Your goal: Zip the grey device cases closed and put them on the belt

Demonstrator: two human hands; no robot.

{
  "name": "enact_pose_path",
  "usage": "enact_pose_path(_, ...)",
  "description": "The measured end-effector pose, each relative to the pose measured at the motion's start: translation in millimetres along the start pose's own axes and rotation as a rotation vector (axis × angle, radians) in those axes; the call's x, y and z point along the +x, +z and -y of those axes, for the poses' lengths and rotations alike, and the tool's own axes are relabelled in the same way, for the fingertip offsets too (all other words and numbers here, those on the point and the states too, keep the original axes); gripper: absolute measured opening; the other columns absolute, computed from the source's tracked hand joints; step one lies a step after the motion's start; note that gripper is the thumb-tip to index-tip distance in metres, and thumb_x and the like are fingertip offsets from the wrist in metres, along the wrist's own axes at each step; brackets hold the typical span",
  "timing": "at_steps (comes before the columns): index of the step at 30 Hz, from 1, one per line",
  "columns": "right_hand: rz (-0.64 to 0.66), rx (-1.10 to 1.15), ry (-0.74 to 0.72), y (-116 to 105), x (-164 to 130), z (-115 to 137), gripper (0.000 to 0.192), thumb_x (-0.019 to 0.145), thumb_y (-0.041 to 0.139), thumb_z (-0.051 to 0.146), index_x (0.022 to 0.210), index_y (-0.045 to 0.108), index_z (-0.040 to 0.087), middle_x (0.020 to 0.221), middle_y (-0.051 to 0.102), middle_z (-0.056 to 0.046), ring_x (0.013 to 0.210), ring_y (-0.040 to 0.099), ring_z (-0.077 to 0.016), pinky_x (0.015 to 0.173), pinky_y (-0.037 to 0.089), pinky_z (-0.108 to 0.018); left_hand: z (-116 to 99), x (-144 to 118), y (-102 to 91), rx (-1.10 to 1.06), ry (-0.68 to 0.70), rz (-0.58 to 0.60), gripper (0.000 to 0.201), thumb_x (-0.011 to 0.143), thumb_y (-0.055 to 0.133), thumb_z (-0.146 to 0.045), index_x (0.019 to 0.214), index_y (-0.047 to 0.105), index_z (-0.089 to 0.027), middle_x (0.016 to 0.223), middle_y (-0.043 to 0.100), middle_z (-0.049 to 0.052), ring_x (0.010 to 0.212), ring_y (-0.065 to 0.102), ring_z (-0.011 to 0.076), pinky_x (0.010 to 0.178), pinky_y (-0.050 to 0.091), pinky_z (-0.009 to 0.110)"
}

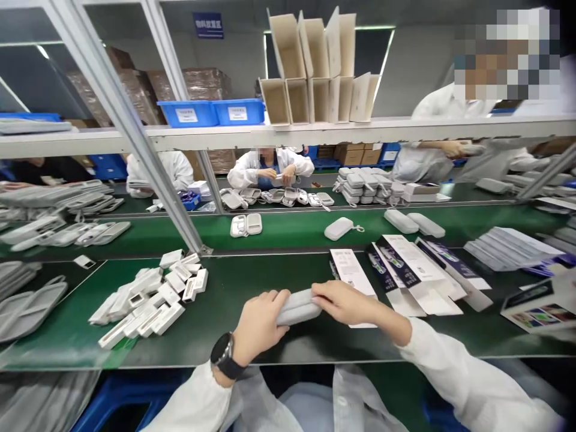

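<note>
Grey, softly padded zip case point(297, 308), probably light and a little yielding under pressure, lying on the green bench point(225, 306) at its near edge, gripped at both ends: left hand point(258, 324) fingers wrapped over one end, right hand point(344, 302) fingers pinching the other. Best held by the firm long sides, not the zip seam. Left of the case a heap of small white boxes point(150, 300), right of it printed cartons point(414, 270) and a leaflet point(351, 270); open room only straight beyond the case.

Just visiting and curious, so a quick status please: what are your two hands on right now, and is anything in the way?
Left hand and right hand both grip grey case. Case low over green bench. White leaflet just behind; small white boxes off left.
</note>
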State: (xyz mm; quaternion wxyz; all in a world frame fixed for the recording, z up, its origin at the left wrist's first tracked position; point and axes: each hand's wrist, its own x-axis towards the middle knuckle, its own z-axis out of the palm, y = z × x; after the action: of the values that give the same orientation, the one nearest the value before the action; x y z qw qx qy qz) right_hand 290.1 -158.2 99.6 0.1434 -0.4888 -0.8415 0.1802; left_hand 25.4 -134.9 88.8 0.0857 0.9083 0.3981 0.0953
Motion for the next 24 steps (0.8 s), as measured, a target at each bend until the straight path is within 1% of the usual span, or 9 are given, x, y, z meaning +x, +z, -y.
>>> enact_pose_path(2,0.062,0.332,-0.011,0,-4,-18,0.03,0.102,0.045,0.04,0.081,0.05,0.019,0.067,0.047,0.004,0.06,0.04,-0.0111,0.058,0.028,-0.026,5,-10,-5.8,-0.183,-0.002,-0.001,0.066,0.07,0.081,-0.032,0.128,0.051,-0.031,0.117,0.067,0.002,0.102,0.064,0.0275,0.081,0.047,0.036)
enact_pose_path(5,0.1,0.88,0.037,26,-5,-32,0.041,0.094,0.058,0.054,0.077,0.047,0.019,0.06,0.035,0.007,0.054,0.028,-0.0087,0.053,0.021,-0.024,11,-23,-6.6,-0.455,-0.038,-0.075,0.066,0.07,0.083,-0.033,0.127,0.051,-0.032,0.12,0.067,-0.001,0.102,0.064,0.0238,0.085,0.047,0.034)
enact_pose_path(8,-0.024,1.46,0.095,70,-1,-22,0.045,0.088,0.066,0.056,0.077,0.039,0.022,0.055,0.026,0.011,0.048,0.021,-0.0059,0.055,0.024,-0.025,16,-30,5.1,-0.679,-0.086,-0.156,0.063,0.069,0.083,-0.032,0.125,0.054,-0.03,0.117,0.067,0.001,0.098,0.064,0.0224,0.087,0.048,0.033)
enact_pose_path(10,-0.161,1.695,0.115,93,3,-6,0.044,0.089,0.067,0.05,0.076,0.036,0.022,0.054,0.025,0.013,0.044,0.018,-0.0042,0.058,0.028,-0.026,18,-31,17.1,-0.806,-0.132,-0.186,0.063,0.068,0.084,-0.032,0.124,0.055,-0.027,0.115,0.067,0.003,0.098,0.064,0.0236,0.088,0.049,0.035)
enact_pose_path(12,-0.244,1.796,0.139,109,7,12,0.043,0.088,0.069,0.045,0.075,0.036,0.022,0.054,0.026,0.013,0.042,0.017,-0.003,0.058,0.03,-0.026,20,-29,28.3,-0.931,-0.173,-0.215,0.064,0.067,0.085,-0.034,0.123,0.056,-0.024,0.115,0.067,0.005,0.099,0.063,0.0253,0.089,0.049,0.037)
enact_pose_path(13,-0.237,1.818,0.156,115,8,20,0.044,0.087,0.071,0.044,0.074,0.036,0.021,0.054,0.026,0.013,0.041,0.016,-0.0027,0.058,0.03,-0.026,21,-27,32.7,-0.996,-0.184,-0.236,0.065,0.066,0.086,-0.035,0.123,0.056,-0.023,0.115,0.067,0.006,0.101,0.063,0.0261,0.09,0.049,0.037)
enact_pose_path(17,0.001,1.874,0.236,141,12,46,0.043,0.089,0.071,0.042,0.071,0.038,0.02,0.054,0.026,0.013,0.039,0.016,-0.0015,0.054,0.028,-0.025,18,-12,41.8,-1.268,-0.276,-0.424,0.059,0.07,0.085,-0.036,0.118,0.055,-0.021,0.108,0.066,0.006,0.095,0.062,0.0224,0.085,0.051,0.033)
enact_pose_path(21,-0.068,1.947,0.297,163,24,56,0.043,0.089,0.072,0.045,0.074,0.04,0.02,0.054,0.029,0.013,0.039,0.017,-0.001,0.052,0.025,-0.023,1,12,53.6,-1.602,-0.442,-0.674,0.054,0.074,0.084,-0.038,0.116,0.052,-0.023,0.107,0.066,0.005,0.091,0.063,0.0183,0.082,0.052,0.029)
enact_pose_path(24,-0.055,1.935,0.387,165,35,54,0.043,0.085,0.076,0.043,0.074,0.041,0.02,0.051,0.032,0.013,0.037,0.018,-0.0014,0.049,0.024,-0.023,-6,26,66.5,-1.894,-0.547,-0.781,0.051,0.082,0.076,-0.047,0.121,0.052,-0.025,0.114,0.066,0.006,0.096,0.065,0.0186,0.085,0.054,0.03)
